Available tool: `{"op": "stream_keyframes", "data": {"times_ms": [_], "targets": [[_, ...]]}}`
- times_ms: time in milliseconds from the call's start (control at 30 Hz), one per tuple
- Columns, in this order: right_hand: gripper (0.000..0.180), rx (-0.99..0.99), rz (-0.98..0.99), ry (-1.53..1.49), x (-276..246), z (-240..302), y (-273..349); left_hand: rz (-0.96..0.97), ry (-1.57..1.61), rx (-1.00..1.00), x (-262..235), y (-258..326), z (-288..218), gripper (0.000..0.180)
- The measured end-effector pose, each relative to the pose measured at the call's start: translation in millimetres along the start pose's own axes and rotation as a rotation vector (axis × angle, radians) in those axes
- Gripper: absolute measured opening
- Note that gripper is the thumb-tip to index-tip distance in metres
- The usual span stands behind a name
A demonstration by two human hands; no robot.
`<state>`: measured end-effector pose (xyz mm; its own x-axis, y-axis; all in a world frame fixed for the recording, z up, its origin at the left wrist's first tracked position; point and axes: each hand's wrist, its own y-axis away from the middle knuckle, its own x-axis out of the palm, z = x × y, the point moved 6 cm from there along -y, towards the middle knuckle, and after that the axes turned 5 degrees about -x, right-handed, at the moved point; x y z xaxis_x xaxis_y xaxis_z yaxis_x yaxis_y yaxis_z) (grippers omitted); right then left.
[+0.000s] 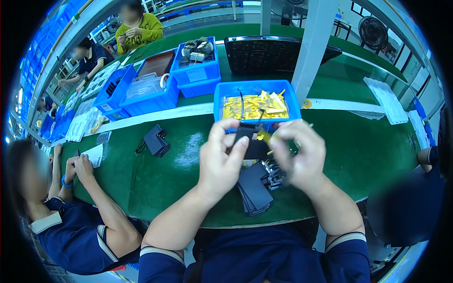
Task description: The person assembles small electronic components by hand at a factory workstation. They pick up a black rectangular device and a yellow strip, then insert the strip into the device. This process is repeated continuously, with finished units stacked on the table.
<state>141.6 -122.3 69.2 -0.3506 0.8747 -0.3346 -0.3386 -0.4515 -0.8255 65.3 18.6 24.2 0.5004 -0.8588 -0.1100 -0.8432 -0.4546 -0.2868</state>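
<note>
In front of the blue bin, my left hand pinches a flat black panel between thumb and fingers. A thin black lead stands up from the panel's top edge. My right hand is at the panel's right side, its fingers curled together and smeared by motion. At those fingertips a yellow strip shows, also blurred. Below both hands lies a fanned stack of dark L-shaped panels on the green table. Clear and black small parts lie beside this stack, partly under my right hand.
Ahead stands a blue bin of yellow strips. More L-shaped panels with leads lie left, near a white powdery patch. Blue bins and a white post stand behind. Co-workers sit left and right.
</note>
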Motion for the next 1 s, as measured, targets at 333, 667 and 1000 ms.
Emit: {"op": "stream_keyframes", "data": {"times_ms": [333,667,1000], "targets": [[0.062,0.711,0.121,-0.501,7,-51,14,0.135,0.345,-0.194,6,-2,16,0.028],[0.02,-0.045,-0.047,0.427,-13,-14,1,0.182,0.303,-0.115,16,5,3,0.026],[0.016,0.345,-0.047,-0.041,-8,-32,6,0.142,0.216,-0.033,14,6,5,0.026]]}}
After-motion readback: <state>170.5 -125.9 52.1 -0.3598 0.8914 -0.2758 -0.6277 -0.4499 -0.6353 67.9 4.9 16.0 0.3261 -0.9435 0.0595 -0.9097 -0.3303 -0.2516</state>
